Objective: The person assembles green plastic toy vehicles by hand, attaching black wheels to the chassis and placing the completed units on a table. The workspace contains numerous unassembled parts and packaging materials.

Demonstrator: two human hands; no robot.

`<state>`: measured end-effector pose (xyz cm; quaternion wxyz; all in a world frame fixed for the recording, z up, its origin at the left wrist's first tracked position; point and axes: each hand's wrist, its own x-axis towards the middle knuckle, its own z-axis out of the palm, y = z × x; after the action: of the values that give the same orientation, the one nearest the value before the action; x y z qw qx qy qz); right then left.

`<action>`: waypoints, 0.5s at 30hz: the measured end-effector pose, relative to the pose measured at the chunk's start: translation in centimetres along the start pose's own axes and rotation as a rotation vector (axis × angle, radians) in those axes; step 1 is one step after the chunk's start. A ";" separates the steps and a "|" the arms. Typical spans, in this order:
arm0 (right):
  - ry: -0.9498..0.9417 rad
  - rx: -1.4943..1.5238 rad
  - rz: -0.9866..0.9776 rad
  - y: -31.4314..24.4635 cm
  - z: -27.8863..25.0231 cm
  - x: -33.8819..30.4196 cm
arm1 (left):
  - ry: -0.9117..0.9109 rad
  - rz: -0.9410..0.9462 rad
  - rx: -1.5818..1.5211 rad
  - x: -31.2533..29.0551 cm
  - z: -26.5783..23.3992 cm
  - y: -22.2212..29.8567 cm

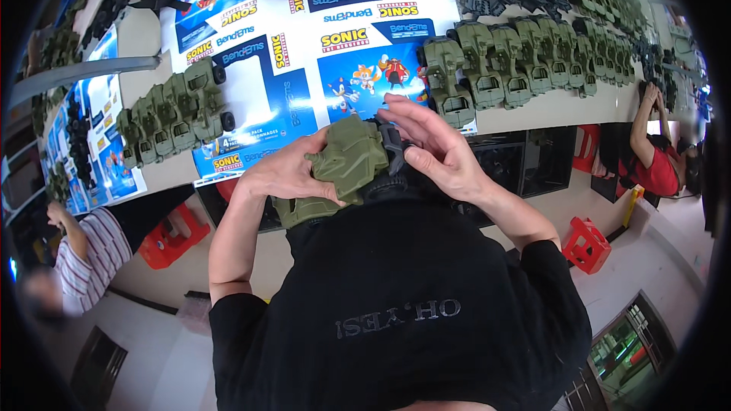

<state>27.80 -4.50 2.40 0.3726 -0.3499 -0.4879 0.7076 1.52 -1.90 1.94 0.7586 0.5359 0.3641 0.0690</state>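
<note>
A busy workshop here, a long table [164, 176] spread with blue-and-white printed sheets [247, 106]. Far left, a co-worker in a striped top [97, 251] stands by the table, a red stool [175, 236] close by. Moving in, there's a row of green vehicle bodies [175, 118], packed side by side.

Now the left hand [285, 175], and it has a firm hold: fingers round the far side, thumb across the near side of the green toy vehicle [350, 160]. That's held at the table's near edge, right against the black shirt [365, 274]. Looks like moulded plastic, so I'd call it light, stiff and a touch slick; the broad body is the sound place to grasp, the thin dark part [392, 144] the likelier one to snap. A black wheel [387, 186] shows beneath.

Across to the right hand [445, 156], cupped beside that dark part, fingers stretched; gripping or merely steadying, I can't tell. Further right, a longer green row [518, 61], then a co-worker in red [662, 167].
</note>
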 end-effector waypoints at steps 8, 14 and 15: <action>-0.117 -0.469 -0.005 -2.0 -0.4 -0.4 | -0.044 0.002 0.038 -0.1 0.1 0.5; 0.028 -0.379 -0.114 -1.6 -1.5 0.2 | 0.026 -0.023 0.206 0.4 0.7 1.8; 0.005 -0.368 -0.122 -1.8 -1.5 0.3 | 0.028 -0.019 0.240 0.4 0.8 2.0</action>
<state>29.22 -3.15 3.62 0.3456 -0.3837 -0.6283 0.5818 2.85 -1.47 3.63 0.6846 0.6182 0.3854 0.0249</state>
